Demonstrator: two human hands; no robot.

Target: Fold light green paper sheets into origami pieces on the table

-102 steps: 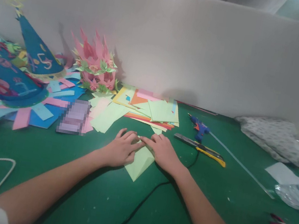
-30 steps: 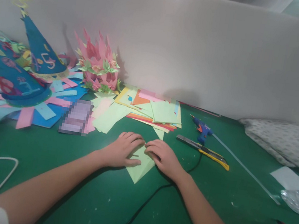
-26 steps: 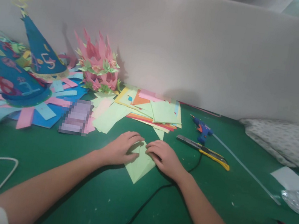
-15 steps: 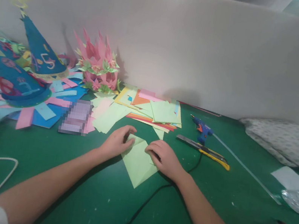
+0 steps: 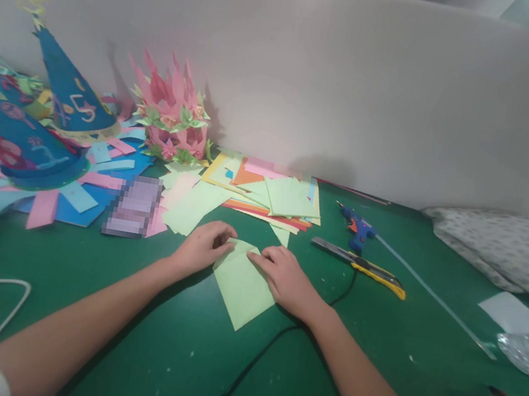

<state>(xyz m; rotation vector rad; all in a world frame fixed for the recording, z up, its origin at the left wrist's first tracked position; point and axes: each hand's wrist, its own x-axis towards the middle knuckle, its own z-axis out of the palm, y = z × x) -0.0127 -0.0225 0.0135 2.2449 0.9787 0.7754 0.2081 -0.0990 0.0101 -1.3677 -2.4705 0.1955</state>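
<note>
A light green paper [image 5: 242, 292] lies on the green table [image 5: 119, 336] in front of me, one corner pointing toward me and its upper part folded. My left hand [image 5: 203, 245] pinches its upper left edge between thumb and fingers. On the upper right side, my right hand [image 5: 286, 279] rests with its index finger stretched over the top of the paper and the other fingers curled. The paper's far right edge is partly hidden under that hand.
Coloured sheets [image 5: 289, 199] are piled beyond my hands. A box cutter [image 5: 359, 264] and a blue glue gun [image 5: 358, 230] lie to the right, a black cable running toward me. Blue cone hats [image 5: 67, 87] and a pink paper crown [image 5: 174, 115] stand left.
My right hand's index finger has stretched out leftward over the paper's top. The upper right part of the paper now looks flatter. My left hand has barely moved.
</note>
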